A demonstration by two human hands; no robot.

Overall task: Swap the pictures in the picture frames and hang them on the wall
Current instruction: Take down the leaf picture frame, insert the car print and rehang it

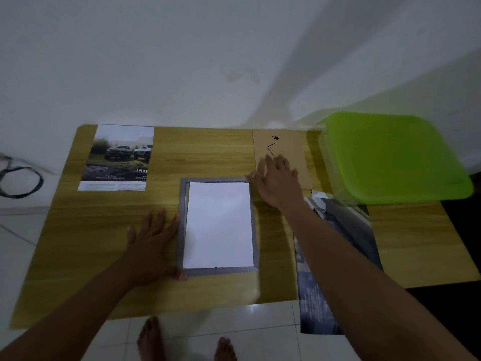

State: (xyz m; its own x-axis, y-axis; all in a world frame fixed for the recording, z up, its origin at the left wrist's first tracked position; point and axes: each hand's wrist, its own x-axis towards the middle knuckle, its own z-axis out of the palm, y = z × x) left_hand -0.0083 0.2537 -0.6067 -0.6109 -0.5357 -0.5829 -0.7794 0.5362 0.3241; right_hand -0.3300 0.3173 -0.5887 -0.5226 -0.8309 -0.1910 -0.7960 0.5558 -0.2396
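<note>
The grey frame [221, 271] lies face down on the wood-grain floor sheet [208, 152], with a white-backed picture [218, 225] inside. The left hand [151, 246] rests flat against its left edge, and the right hand [276, 183] is spread wide on the brown backing board [286, 144]. Closing the frame seems next: grip the board and seat it squarely.

The wood-grain surface [213, 152] carries a car picture [118, 157], grey frame [183, 225], backing board [291, 144] and green tub [395, 157].
</note>
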